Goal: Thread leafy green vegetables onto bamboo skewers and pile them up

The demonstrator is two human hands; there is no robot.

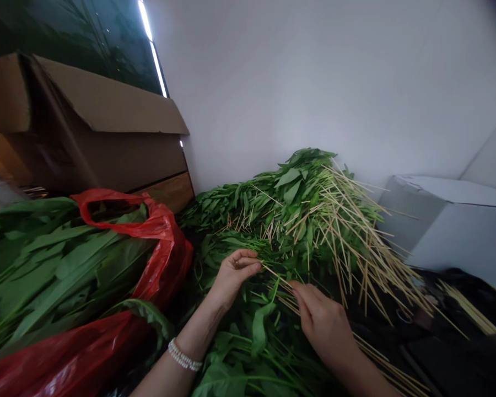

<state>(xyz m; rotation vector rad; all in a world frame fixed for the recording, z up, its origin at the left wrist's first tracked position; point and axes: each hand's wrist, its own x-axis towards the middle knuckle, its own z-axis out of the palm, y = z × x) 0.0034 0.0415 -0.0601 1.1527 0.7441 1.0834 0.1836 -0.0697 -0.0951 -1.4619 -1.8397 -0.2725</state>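
Pale wall (314, 82) rises bare behind the work, leaving open room above the heap of leafy stems (240, 198) at its foot. To the left, a cardboard box (119, 154) with its flaps raised and a red plastic bag (169, 259) of large leaves (66, 264) hem the space in; any print on the box's shaded side is too dark to read. A white box (458, 231) bounds the right. Between these, low over loose greens (240, 358), both hands hold one thin stick (275, 272): the left hand (237, 275) pinches its upper end between thumb and fingers, the right hand (322, 311) grips farther down, fingers drawn close. Its long axis slants from upper left to lower right, with a short bare stretch between the grips. Beyond the right hand, many pale sticks (355, 237) jut from the heap, mostly down and rightward. A beaded bracelet (183, 355) circles the left wrist.
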